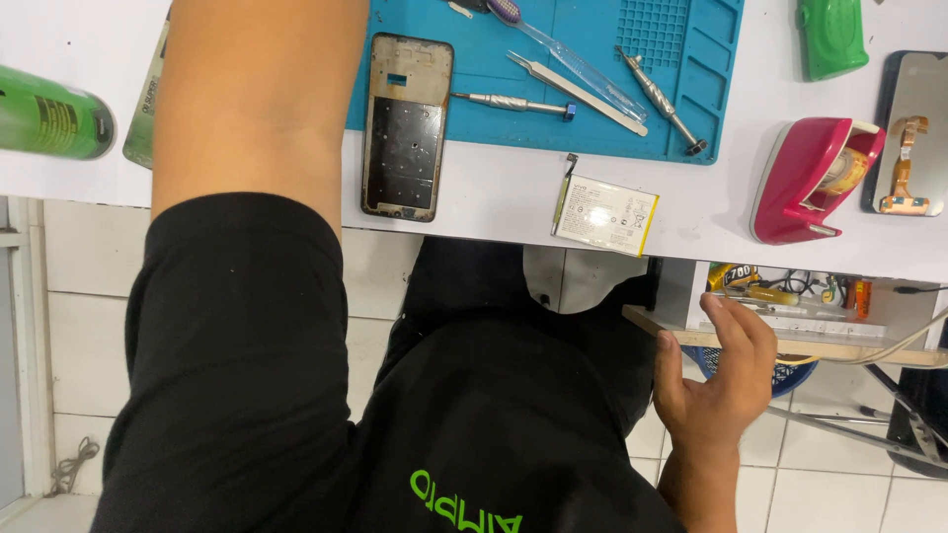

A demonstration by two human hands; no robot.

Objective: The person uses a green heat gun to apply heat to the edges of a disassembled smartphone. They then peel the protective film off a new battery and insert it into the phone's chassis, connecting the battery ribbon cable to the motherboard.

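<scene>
Head view: right hand (719,370), fingers loosely extended, rests on flat wooden drawer edge (790,343), gripping nothing.

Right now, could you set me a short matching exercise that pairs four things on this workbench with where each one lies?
Things:
1. phone frame
2. battery
3. tape dispenser
4. right hand

Places:
A. at the open drawer under the table
B. on the white table, right of the mat
C. half on the blue mat, half on the table
D. on the table edge, just below the mat

Pairs: 1-C, 2-D, 3-B, 4-A
</scene>
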